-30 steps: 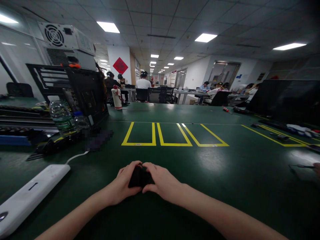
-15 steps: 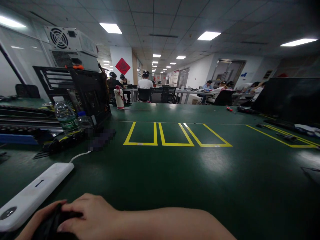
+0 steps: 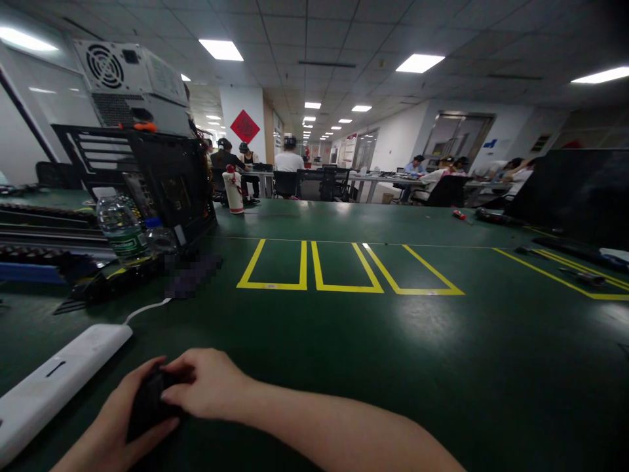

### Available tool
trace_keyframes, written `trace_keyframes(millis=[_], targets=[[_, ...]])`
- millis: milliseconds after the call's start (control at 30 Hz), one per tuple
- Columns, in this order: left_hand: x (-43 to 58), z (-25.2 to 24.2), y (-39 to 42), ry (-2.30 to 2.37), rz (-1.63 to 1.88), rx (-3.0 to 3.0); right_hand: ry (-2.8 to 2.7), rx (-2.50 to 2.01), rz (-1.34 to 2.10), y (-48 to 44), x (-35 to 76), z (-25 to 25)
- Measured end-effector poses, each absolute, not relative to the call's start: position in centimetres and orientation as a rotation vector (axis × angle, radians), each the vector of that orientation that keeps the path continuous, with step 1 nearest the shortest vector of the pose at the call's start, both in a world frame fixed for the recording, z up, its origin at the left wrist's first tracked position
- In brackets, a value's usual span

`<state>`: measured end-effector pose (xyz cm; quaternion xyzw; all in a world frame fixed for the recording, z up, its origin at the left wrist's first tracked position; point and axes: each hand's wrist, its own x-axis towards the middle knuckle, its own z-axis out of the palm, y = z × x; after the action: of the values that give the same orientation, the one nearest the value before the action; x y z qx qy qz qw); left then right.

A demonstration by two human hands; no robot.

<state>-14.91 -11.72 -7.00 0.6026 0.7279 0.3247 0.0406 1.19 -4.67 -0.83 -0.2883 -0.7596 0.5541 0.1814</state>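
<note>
A small dark object (image 3: 147,401), too dim to name, sits between my hands at the lower left of the head view. My left hand (image 3: 115,413) is wrapped around it from the near left side, thumb and fingers on its edges. From the right, my right hand (image 3: 209,383) pinches its upper end with bent fingers. Much of the object is covered by my fingers. To the left of both hands lies a long white device (image 3: 69,377) with a dark slot and a white cable, apart from them on the green table (image 3: 304,347).
Yellow tape outlines (image 3: 348,288) mark the table's middle, with more tape at right. A computer case (image 3: 167,190), a water bottle (image 3: 120,229) and a blue-capped bottle (image 3: 160,236) stand at left. A white cylinder (image 3: 233,190) stands at the far edge. People sit beyond.
Both hands have moved up and to the right with the dark object, so more of my left hand shows. The view has shifted slightly.
</note>
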Motion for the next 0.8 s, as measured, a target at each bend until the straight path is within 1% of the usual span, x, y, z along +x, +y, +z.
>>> trace_keyframes(millis=[167, 267, 367, 567, 800], targets=[[-6.6, -3.2, -5.5, 1.938, 0.844, 1.932, -1.950, -0.899, 1.610, 0.1, 8.5, 0.1], [-1.7, -1.5, -1.6, 1.759, 0.781, 1.958, -1.820, -0.951, 1.516, 2.6, 12.9, 0.2], [1.4, -1.1, 2.2, 1.519, 0.797, 2.020, -1.748, -1.039, 1.390, 4.8, 16.5, 0.0], [3.2, -1.3, 7.2, 1.196, 0.804, 2.205, -1.710, -1.088, 1.237, 7.3, 19.2, -0.5], [2.3, -0.9, 7.6, 1.095, 0.847, 2.485, -1.725, -0.989, 1.096, 6.8, 18.8, -1.1]])
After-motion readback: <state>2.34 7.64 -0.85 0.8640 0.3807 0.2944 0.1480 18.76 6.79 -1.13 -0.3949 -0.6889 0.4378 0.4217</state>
